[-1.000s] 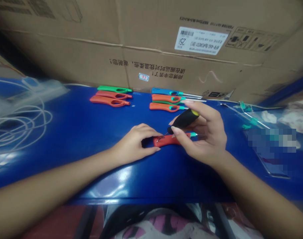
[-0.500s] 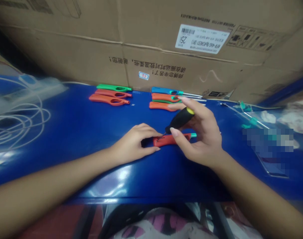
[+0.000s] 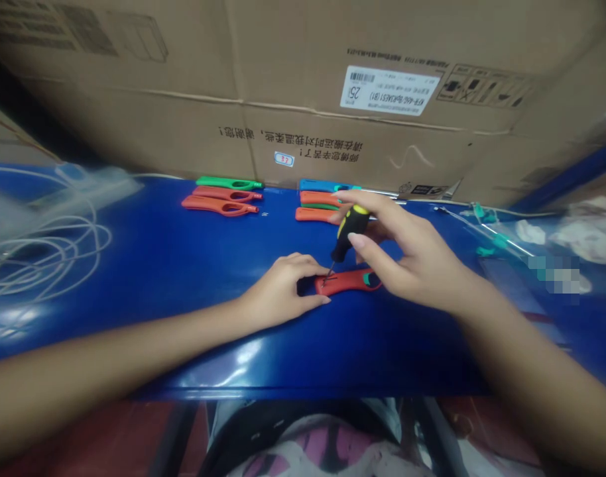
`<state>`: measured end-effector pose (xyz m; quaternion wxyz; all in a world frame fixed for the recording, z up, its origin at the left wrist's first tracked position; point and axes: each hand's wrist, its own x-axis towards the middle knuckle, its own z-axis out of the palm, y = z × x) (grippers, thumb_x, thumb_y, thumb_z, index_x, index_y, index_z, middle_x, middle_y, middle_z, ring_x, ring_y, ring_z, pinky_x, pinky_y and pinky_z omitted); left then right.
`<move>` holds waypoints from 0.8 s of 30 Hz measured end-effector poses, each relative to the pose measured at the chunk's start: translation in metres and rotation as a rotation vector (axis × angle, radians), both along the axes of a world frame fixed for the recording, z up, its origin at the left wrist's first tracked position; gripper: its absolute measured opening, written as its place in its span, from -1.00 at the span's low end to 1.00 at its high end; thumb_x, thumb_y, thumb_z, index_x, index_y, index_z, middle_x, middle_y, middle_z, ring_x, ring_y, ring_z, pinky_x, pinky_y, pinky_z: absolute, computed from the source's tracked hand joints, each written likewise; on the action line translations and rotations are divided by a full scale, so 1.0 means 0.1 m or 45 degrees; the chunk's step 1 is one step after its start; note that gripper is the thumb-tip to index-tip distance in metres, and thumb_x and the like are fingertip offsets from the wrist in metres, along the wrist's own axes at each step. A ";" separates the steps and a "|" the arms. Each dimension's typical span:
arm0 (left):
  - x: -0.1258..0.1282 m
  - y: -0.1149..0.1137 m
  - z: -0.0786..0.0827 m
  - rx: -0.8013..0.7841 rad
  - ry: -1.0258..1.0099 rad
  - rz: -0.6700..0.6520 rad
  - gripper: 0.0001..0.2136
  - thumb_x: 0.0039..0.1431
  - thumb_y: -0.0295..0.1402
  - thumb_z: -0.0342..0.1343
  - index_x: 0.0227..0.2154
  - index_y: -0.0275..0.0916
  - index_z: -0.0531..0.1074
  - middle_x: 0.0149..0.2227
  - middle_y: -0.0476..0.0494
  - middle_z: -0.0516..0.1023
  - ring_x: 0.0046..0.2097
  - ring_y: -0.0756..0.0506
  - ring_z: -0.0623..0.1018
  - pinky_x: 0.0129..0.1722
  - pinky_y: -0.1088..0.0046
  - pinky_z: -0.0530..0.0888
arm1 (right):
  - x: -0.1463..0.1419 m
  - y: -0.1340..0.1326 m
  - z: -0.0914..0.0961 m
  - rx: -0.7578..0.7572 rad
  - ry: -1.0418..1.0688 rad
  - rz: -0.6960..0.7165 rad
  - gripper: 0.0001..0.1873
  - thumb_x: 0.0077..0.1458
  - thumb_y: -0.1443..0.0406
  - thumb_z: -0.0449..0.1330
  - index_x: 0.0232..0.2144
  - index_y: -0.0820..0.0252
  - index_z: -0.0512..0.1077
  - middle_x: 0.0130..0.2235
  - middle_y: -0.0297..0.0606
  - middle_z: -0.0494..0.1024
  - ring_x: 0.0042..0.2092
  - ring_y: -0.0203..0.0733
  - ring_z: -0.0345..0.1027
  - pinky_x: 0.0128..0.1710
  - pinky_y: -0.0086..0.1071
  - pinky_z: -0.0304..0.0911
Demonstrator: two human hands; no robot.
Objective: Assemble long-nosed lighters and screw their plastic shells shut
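There's the change on my feed: the screwdriver has swung steeper, more upright than half a second ago, with more of its yellow marking rolled into sight. The right hand has tipped along with it, thumb and fingers closed around the handle, and now it covers the right end of the red lighter, where a teal tip was showing. The shaft still slants down to the lighter's left end; whether it's seated in a screw, I can't tell. I'd call this a turning stroke under way, the work there unfinished.

Left hand, little changed: forefinger and thumb pinching that same end, keeping the lighter flat on the blue desk.

Now the print, upside down on the carton behind. The white label reads something like KFR-46G/BpR3AES1 (B1), beside a big 25; I won't swear to every character. Nearer the desk, Chinese lines: 师傅您辛苦了, then 请在搬运时对我温柔些, 谢谢您, thanking the mover and asking for gentleness. The small sticker looks like 33. On lighter and screwdriver, no lettering I can make out.
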<state>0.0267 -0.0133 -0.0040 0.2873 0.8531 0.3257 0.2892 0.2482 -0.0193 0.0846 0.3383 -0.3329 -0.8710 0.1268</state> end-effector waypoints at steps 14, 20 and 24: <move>0.23 0.06 -0.04 0.036 0.110 -0.021 -0.62 0.12 -0.23 0.37 0.01 -0.12 0.54 -0.08 -0.12 0.59 -0.02 -0.22 0.52 0.02 0.13 0.38 | 0.13 -0.01 -0.13 0.440 0.107 -0.205 -0.68 0.21 0.17 0.30 0.00 0.07 0.50 -0.11 -0.21 0.66 -0.28 -0.16 0.55 -0.27 -0.31 0.49; 0.20 0.05 -0.03 0.018 0.042 -0.093 -0.63 0.16 -0.30 0.32 0.03 -0.19 0.52 -0.05 -0.14 0.59 -0.01 -0.19 0.52 0.06 0.15 0.41 | 0.14 0.01 -0.14 0.148 0.142 -0.088 -0.57 0.40 0.29 0.01 0.26 0.07 0.30 0.00 -0.20 0.61 -0.28 -0.24 0.55 -0.29 -0.35 0.49; 0.20 0.07 -0.04 0.027 -0.030 -0.149 -0.67 0.17 -0.40 0.28 0.02 -0.22 0.51 -0.03 -0.14 0.61 0.02 -0.17 0.53 0.08 0.18 0.42 | 0.17 0.03 -0.11 0.403 0.135 -0.144 -0.66 0.23 0.20 0.29 0.04 0.10 0.50 -0.16 -0.25 0.65 -0.31 -0.21 0.53 -0.30 -0.34 0.48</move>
